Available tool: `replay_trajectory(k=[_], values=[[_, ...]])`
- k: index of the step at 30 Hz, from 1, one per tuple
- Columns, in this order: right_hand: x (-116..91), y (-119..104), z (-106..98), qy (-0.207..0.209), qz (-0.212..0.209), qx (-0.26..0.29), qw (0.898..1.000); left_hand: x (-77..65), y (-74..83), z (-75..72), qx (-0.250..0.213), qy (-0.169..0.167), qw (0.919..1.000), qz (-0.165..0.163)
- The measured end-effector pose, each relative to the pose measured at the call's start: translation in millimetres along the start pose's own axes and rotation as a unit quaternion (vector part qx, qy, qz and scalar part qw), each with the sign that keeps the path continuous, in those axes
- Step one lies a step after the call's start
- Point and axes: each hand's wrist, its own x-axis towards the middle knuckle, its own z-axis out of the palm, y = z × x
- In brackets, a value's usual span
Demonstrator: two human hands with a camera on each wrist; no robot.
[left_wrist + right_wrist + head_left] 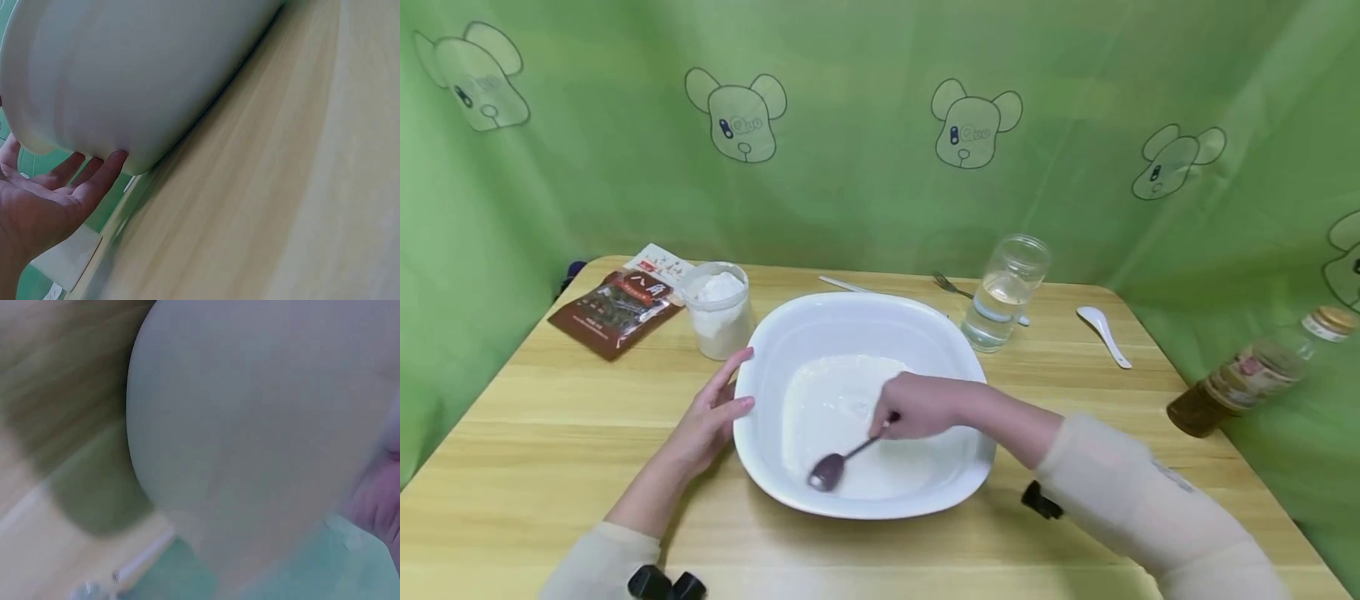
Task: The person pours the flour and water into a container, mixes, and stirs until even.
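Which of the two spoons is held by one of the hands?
The dark spoon, held by the right hand in the white basin; the white spoon lies on the table, untouched.

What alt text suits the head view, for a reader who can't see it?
A person's right hand holds a dark spoon inside a white basin while the left hand touches the basin's left side. Around it on the wooden table are a brown packet, a tub of white powder, a glass jar of clear liquid and a bottle of brown liquid.
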Motion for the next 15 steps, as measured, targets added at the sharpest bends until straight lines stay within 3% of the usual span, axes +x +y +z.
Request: replay_trajectory(k=[3, 7, 11, 15], values=[[-30.1, 6.9, -8.8, -0.004, 0.017, -0.022, 1.000, 1.0, 0.7, -0.1, -0.001, 0.003, 1.0000, -0.003], [-45.4, 27.7, -25.2, 0.047, 0.097, -0.060, 0.992, 1.2, 2.3, -0.8, -0.001, 0.009, 1.0000, -0.002], [-22.7, 46.5, -31.0, 0.106, 0.151, -0.087, 0.979, 1.1, 2.1, -0.6, -0.002, 0.007, 1.0000, -0.002], [15.3, 48.3, -23.2, 0.132, 0.118, -0.072, 0.982, 1.0, 1.1, -0.2, -0.005, 0.004, 1.0000, -0.003]])
